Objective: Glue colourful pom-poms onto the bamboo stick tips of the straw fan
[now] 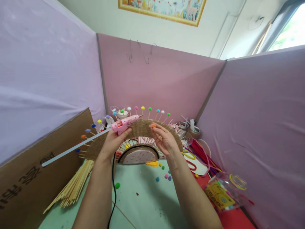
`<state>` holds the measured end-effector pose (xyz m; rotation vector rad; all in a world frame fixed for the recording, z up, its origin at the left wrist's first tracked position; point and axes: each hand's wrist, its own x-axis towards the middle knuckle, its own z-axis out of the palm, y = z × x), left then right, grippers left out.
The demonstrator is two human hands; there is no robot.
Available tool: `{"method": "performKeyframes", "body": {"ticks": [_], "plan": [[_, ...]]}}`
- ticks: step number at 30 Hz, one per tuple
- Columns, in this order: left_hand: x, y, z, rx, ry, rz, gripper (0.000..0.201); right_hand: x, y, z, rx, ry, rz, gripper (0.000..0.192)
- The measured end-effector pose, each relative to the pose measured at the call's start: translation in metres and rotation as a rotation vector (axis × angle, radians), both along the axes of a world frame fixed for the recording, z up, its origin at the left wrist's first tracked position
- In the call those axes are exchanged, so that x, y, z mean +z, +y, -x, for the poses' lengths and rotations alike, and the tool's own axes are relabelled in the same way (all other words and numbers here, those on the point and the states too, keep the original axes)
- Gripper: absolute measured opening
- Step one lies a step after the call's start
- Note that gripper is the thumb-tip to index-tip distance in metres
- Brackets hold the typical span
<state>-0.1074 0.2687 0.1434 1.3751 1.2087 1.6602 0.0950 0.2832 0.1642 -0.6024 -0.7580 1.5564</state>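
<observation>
My left hand (pixel 113 141) grips a pink hot glue gun (pixel 124 124), its nozzle pointing right at the top of a twine-wrapped arch (pixel 143 127). A long glue stick (pixel 71 149) juts out of the gun's back to the left. My right hand (pixel 164 138) pinches a small orange pompom (pixel 153 125) against the arch's top edge. Thin sticks tipped with coloured pompoms (pixel 143 108) fan out from the arch. Under it sits a white dotted half-disc (pixel 139 156).
A bundle of bamboo sticks (pixel 73 187) lies at the left beside a cardboard sheet (pixel 26 181). Loose pompoms (pixel 164 173) dot the green tabletop (pixel 147 203). Pipe cleaners (pixel 202 154), tape rolls (pixel 194 131) and a clear plastic bag (pixel 224 190) crowd the right. Pink partitions (pixel 162 79) enclose the desk.
</observation>
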Motion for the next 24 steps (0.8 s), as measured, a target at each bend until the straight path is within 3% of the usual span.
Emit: {"method": "performKeyframes", "body": {"ticks": [7, 15, 24], "plan": [[0.003, -0.001, -0.002, 0.005, 0.017, -0.002, 0.045, -0.005, 0.004, 0.000, -0.005, 0.037, 0.033, 0.021], [-0.002, 0.001, 0.002, -0.053, -0.028, 0.007, 0.050, 0.002, 0.013, 0.009, 0.055, 0.027, -0.059, 0.025], [0.003, -0.007, 0.005, -0.082, -0.007, 0.016, 0.050, 0.005, 0.023, 0.028, -0.139, -0.044, -0.246, 0.034]]}}
